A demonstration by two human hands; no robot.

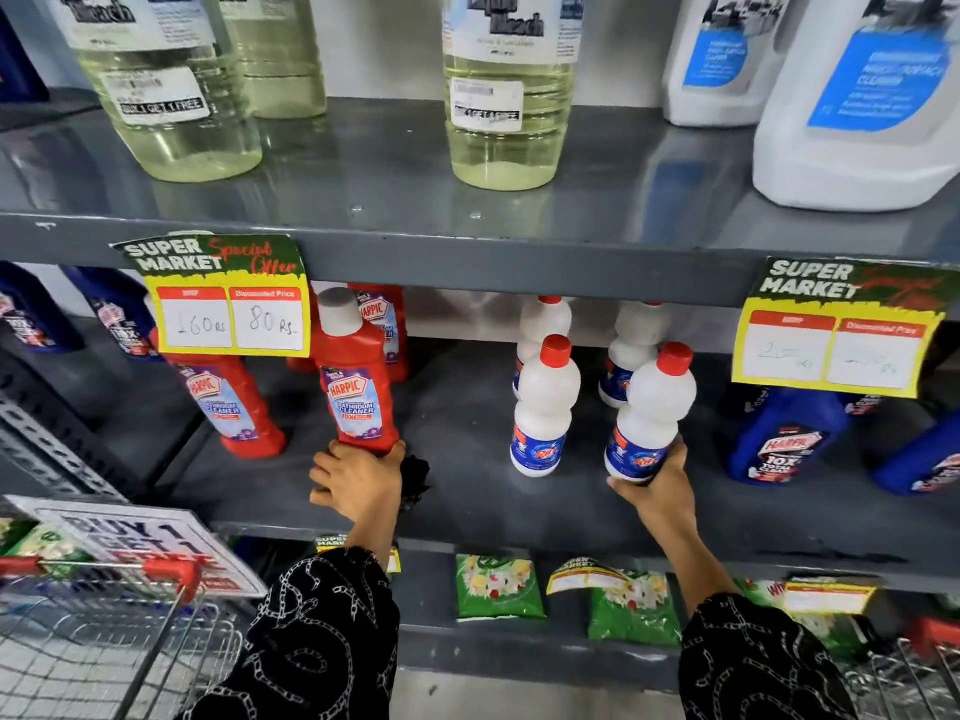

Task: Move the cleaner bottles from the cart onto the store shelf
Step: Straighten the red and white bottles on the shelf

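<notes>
A: Left hand (358, 483) — status?

B: Fingers curled around the base of a red Harpic bottle (355, 379). The bottle is held upright, grey cap on top, its base at the middle shelf (467, 418); whether it is fully set down cannot be told.

A: Right hand (657, 483)?

B: Closed around the bottom of a white bottle with red cap (652, 407), blue label facing out. It is tilted slightly left, lower edge at the shelf surface near the front; contact cannot be confirmed.

A: Neighbours on that shelf?

B: A second red Harpic (228, 402) is seen just left of the held one, leaning, partly covered by a yellow price tag (228, 309) marked 160 and 80. Another red one (384, 330) is placed behind. Three more white bottles are noted: one in front (545, 407), left of the held white one, and two at the back (543, 324) (631, 350). Blue Harpic bottles (784, 433) are seen at the far right, under a second price tag (836, 340).

A: Upper shelf?

B: Clear bleach bottles (504, 96) with pale yellow liquid and white jugs (862, 106) with blue labels.

A: Below?

B: Green packets (496, 587) on the lower shelf.

A: Cart?

B: Wire cart (104, 641) with red handle at bottom left; a "Buy 1 Get 1" sign (145, 543) beside it. Black patterned sleeves (322, 641) are worn on both arms.
</notes>
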